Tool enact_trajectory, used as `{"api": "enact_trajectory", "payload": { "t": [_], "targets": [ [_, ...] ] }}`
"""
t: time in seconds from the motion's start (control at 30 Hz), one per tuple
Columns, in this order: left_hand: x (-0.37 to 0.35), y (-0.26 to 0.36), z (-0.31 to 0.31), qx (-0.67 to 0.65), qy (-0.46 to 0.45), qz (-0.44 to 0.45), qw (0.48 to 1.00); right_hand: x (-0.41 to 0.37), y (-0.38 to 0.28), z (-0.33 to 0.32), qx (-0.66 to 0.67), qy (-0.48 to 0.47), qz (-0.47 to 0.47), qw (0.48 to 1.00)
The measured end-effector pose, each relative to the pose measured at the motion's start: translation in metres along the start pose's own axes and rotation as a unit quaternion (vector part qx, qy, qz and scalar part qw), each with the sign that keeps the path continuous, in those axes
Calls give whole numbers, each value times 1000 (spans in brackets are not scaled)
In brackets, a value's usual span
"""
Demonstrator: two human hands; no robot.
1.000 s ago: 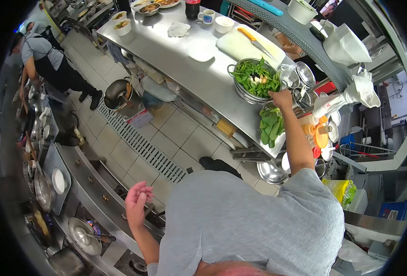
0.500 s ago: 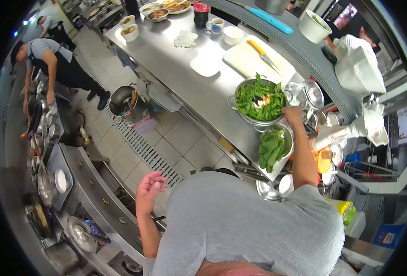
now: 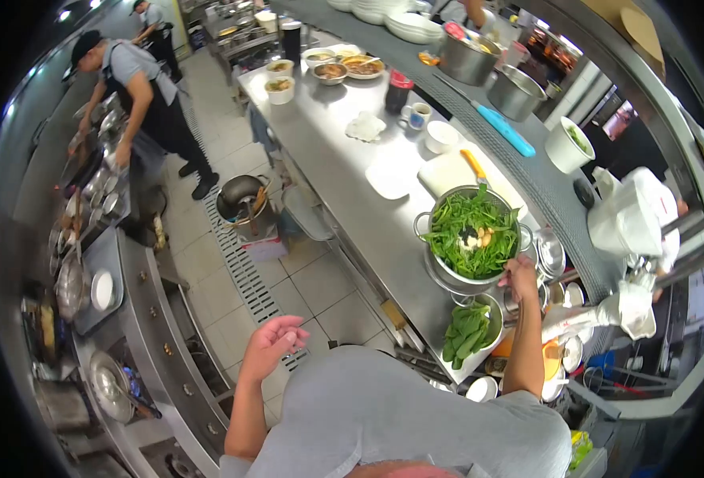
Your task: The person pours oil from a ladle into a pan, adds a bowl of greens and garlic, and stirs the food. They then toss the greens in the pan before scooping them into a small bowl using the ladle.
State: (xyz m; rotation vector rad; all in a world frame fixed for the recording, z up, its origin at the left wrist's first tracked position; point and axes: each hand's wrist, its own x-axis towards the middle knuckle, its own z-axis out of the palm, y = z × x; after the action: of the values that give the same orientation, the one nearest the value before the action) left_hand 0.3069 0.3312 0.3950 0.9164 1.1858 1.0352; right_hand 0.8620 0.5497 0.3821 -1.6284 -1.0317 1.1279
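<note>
My right hand (image 3: 521, 279) grips the near right edge of a two-handled metal colander (image 3: 420, 226). Leafy greens (image 3: 457, 220) fill it, topped with pale garlic-like pieces and something dark. Under the colander, partly hidden, shows another steel vessel (image 3: 441, 275). A white bowl (image 3: 495, 315) with broad green leaves (image 3: 467, 333) stands closer to me at the counter's edge. My left hand (image 3: 276, 346) hangs over the floor in front of my body, fingers loosely apart and holding nothing.
A cutting board (image 3: 435, 172) with a yellow-handled knife (image 3: 473, 164) lies behind the colander on the steel counter (image 3: 328, 151). A stove with pans (image 3: 111, 389) runs along the left. A co-worker (image 3: 141, 103) stands there. A wok on a pot (image 3: 243, 199) sits near the floor drain.
My view has shifted, so the counter appears lower and farther right. The colander looks larger and covers more of the cutting board, with my right hand still on its edge.
</note>
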Motion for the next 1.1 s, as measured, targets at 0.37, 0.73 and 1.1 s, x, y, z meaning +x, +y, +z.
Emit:
{"api": "enact_trajectory", "payload": {
  "t": [0.37, 0.73, 1.1],
  "targets": [
    [-27, 4, -28, -45, 63, 50, 996, -78, -97, 248, -15, -390, -42, 920],
    [-268, -77, -89, -266, 359, 106, 888, -271, -101, 547, -167, -734, -98, 651],
    [-395, -103, -8, -340, 576, 334, 664, -462, -98, 701, -129, -943, 48, 303]
  ]
}}
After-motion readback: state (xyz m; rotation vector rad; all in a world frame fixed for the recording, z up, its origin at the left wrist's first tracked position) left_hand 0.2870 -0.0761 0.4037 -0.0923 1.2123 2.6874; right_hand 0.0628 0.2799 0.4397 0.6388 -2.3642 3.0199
